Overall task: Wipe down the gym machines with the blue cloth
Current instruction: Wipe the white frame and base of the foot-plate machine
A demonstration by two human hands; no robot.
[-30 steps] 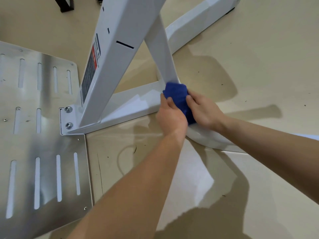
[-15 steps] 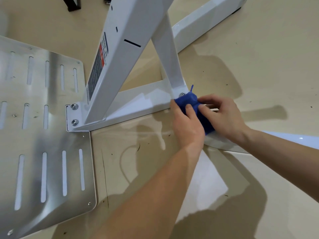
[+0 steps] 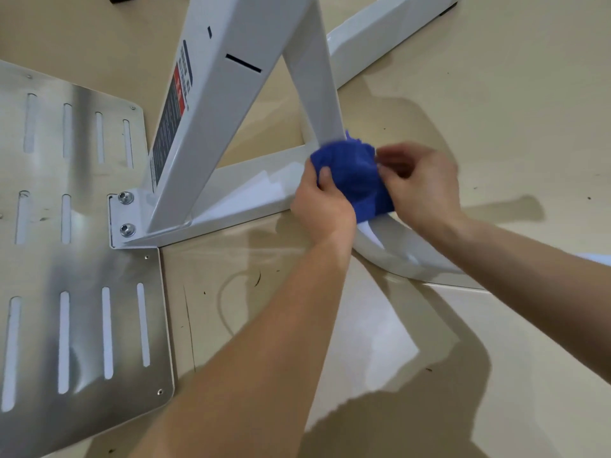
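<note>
Two hands are on it: the left hand [image 3: 322, 203] is gripping the blue cloth [image 3: 353, 175] against the white machine frame [image 3: 238, 94], at the foot of the slanted strut [image 3: 317, 94], and the right hand [image 3: 421, 185] is pinching the cloth's other side.

Blue cloth [image 3: 353, 173], white frame [image 3: 231, 94], slotted silver plate [image 3: 82, 259]

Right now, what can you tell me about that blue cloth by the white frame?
The blue cloth is a deep blue, fuzzy-looking rag, bunched into a wad. It sits at the foot of the slanted white strut, against the painted metal. The left hand grips its left side; the right hand pinches its right edge, slightly blurred.
</note>
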